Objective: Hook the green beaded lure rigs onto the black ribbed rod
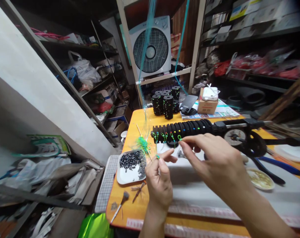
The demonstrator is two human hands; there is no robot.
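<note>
Orange table (137, 201) with white tray (123, 178) of black tubes, small brush (120, 205), blue-handled pliers (276, 167).

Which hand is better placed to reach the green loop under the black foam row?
Probably the right hand: its fingertips are at the green loop under the black foam row. The left hand is lower.

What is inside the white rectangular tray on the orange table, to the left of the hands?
The white rectangular tray holds a heap of small dark cylindrical pieces. They fill its upper part, and the lower part is bare. What lies under the heap is covered.
</note>
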